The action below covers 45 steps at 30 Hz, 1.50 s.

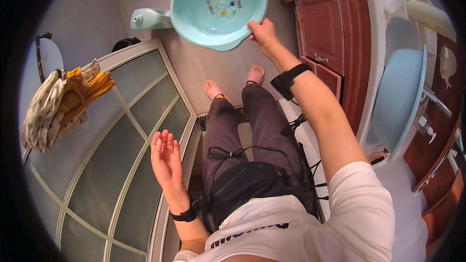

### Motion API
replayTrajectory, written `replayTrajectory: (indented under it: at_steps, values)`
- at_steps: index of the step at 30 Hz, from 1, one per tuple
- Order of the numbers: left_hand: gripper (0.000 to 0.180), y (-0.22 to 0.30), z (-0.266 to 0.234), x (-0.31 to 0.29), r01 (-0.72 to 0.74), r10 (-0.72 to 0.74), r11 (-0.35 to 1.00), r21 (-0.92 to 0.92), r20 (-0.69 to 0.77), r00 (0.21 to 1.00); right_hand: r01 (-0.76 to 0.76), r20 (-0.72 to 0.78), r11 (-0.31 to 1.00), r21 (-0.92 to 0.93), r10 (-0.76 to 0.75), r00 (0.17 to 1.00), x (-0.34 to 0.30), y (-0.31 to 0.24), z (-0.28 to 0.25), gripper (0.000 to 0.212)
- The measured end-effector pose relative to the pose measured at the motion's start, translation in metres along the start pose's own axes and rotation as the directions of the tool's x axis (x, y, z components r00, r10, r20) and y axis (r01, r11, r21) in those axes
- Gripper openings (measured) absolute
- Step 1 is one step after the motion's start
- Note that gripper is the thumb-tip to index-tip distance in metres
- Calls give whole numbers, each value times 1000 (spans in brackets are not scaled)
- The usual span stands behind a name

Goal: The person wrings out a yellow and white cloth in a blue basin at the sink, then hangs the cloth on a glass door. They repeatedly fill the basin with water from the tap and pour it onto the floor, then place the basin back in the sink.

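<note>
Room: pale grey floor, with a reddish-brown panelled wooden cabinet on the right and a white-framed frosted-glass door on the left.
Basin: round, pale turquoise plastic basin, glossy, with a smooth flared rim; its open side faces the camera, and its upper edge runs out of view.
Basin's print: small red, yellow and blue motif with dark lettering, set on the inner bottom.
Basin's place: out ahead of the feet in pink slippers, seen against the floor, left of the cabinet.
Right hand: bare right hand gripping the basin's near right rim, thumb over the edge.
Left hand: bare left hand free, palm turned up, fingers loosely extended, near the door.
Beside the basin: pale mint, bottle-shaped plastic piece; whether it joins the basin, I cannot tell.
</note>
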<state>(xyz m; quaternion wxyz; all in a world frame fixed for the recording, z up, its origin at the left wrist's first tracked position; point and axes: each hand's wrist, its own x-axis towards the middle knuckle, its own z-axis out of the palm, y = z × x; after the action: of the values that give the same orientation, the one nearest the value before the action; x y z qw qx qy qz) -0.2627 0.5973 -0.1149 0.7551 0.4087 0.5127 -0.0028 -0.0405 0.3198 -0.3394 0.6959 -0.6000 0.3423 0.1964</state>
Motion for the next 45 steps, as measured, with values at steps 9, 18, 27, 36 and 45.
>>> replayTrajectory:
  at_steps: [9,18,27,36,45]
  values:
    - [26,10,-44,39,87,-100,985,148,85,991,-60,-34,986,157,66,997,-68,123,52,22]
    - [26,27,-71,82,57,-125,941,333,188,974,-107,-63,877,469,154,986,-106,197,93,26]
    - [25,-2,-79,89,153,-214,916,371,129,968,-153,-107,863,482,231,967,-99,264,33,27]
    - [24,-26,-92,106,196,-232,888,415,38,972,-52,-280,687,725,363,889,-84,353,-45,28]
    - [22,-44,-91,121,234,-287,869,436,60,956,49,-415,609,792,477,774,-78,410,-92,33]
